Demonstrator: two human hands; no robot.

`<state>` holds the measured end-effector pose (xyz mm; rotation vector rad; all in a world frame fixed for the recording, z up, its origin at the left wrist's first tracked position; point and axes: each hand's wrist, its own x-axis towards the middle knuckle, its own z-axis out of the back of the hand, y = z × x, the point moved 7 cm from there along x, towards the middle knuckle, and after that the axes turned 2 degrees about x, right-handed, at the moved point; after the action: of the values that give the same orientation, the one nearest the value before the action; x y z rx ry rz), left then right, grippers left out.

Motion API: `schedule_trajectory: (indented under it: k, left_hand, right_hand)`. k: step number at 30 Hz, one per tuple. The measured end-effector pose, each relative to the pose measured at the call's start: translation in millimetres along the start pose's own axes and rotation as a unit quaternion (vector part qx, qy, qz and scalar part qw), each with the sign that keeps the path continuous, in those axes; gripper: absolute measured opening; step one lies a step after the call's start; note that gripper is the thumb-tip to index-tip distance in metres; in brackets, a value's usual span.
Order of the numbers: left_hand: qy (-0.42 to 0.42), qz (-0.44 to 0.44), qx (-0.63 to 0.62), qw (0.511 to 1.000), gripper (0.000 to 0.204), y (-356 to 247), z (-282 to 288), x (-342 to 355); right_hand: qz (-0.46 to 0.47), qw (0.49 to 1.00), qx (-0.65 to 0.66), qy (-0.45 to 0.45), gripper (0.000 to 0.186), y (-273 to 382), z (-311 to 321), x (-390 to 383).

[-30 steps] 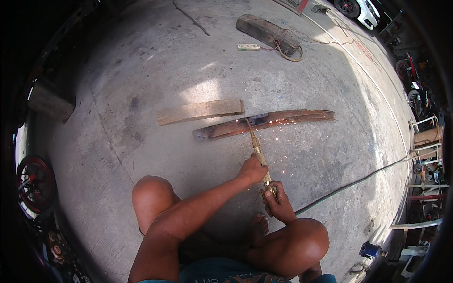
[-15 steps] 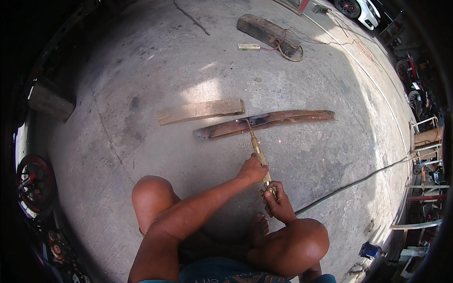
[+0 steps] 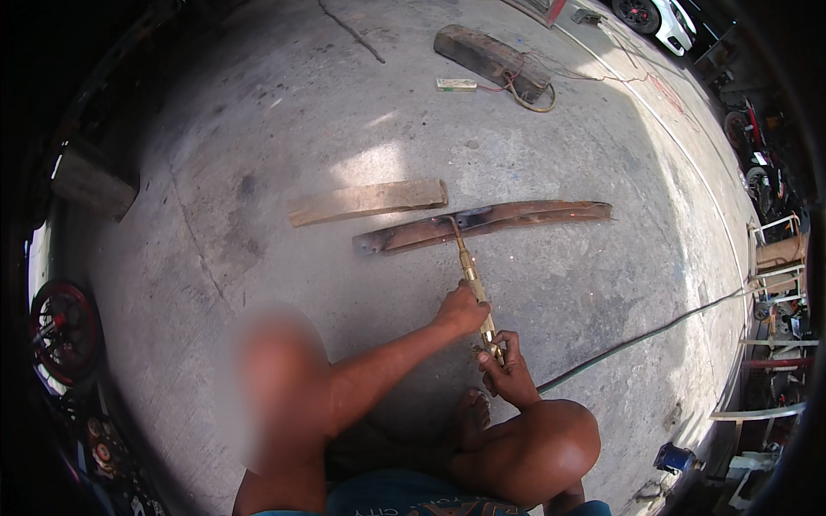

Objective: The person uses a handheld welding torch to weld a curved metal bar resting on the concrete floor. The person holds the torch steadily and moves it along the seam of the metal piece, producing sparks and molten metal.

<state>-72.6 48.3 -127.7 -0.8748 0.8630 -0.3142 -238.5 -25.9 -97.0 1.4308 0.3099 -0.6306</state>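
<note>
A brass cutting torch (image 3: pixel 471 273) slants up and slightly left from my lap side. My left hand (image 3: pixel 462 310) is wrapped around the torch's middle. At the rear end, beside the valves, the fingers of my right hand (image 3: pixel 509 378) are closed on it. The bent tip of the torch reaches a long rusty steel channel (image 3: pixel 542 211) lying on the floor, at a darkened stretch of the metal left of its middle. Small orange sparks show near the tip and to its right. A wooden plank (image 3: pixel 368 203) lies just beyond the channel's left half.
A dark green hose (image 3: pixel 637 340) runs across the concrete floor toward the right. Farther off lie a dark wooden block (image 3: pixel 482 56) with wires and a small pale box (image 3: pixel 456 85). A blue can (image 3: pixel 677 458) is at lower right, a wheel (image 3: pixel 64 334) at left.
Both hands and the torch keep nearly the same place. The sparks are scattered differently, and a blur now covers my left knee.
</note>
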Motion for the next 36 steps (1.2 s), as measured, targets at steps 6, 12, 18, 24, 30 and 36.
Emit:
schedule_trajectory:
  k: [6,12,18,24,30,36]
  left_hand:
    - [-0.007,0.000,0.004,1.000,0.073,0.6,3.5,-3.1]
    - [-0.001,0.005,-0.013,1.000,0.073,-4.0,3.1,-5.8]
    - [-0.013,-0.009,-0.006,1.000,0.074,0.3,2.0,-2.7]
    - [-0.011,-0.012,-0.003,1.000,0.074,-0.6,1.2,-3.0]
    - [-0.010,-0.021,0.019,1.000,0.075,0.9,-2.9,-2.6]
    - [-0.007,-0.014,0.019,1.000,0.075,8.0,-4.9,-1.4]
  right_hand:
    - [-0.007,1.000,0.008,0.004,0.043,2.3,-3.7,-0.1]
    - [0.000,1.000,0.001,-0.003,0.043,3.3,-1.2,-1.4]
    - [0.002,1.000,0.013,0.001,0.043,2.1,-3.0,-0.8]
    - [0.003,1.000,0.014,-0.002,0.044,-0.2,-2.7,-0.4]
    - [0.008,0.999,0.045,-0.010,0.043,-10.4,-6.4,-2.4]
    - [0.022,0.998,0.055,-0.001,0.043,-23.3,-11.4,2.6]
